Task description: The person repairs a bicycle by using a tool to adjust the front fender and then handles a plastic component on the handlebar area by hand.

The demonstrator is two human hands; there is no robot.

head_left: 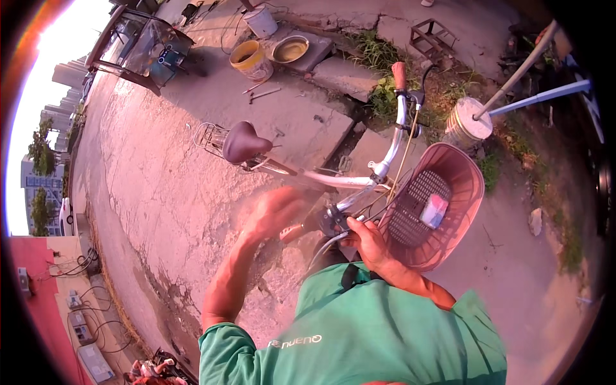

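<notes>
A white bicycle stands in front of me, its handlebar [393,151] running from a far brown grip [399,76] to a near one [292,232]. My right hand [367,242] is closed at the near end, thumb pressed on the black brake lever mount [334,219]; its other fingers are mostly hidden. A pale cable [326,248] curves below it. Beside the near grip, my left hand [274,210] is smeared by motion, and I cannot make out anything in it. The brown saddle [245,142] lies to the left. In the brown front basket [471,205] rests a small pink and white packet [434,212].
Far off are a yellow bucket [256,64], a metal basin [290,49], a white bucket [260,22] and a three-wheeled vehicle [138,48]. Hand tools [264,94] lie on cracked concrete. Right of the bicycle, a concrete-filled bucket [468,122] holds poles. A metal frame [433,38] stands behind.
</notes>
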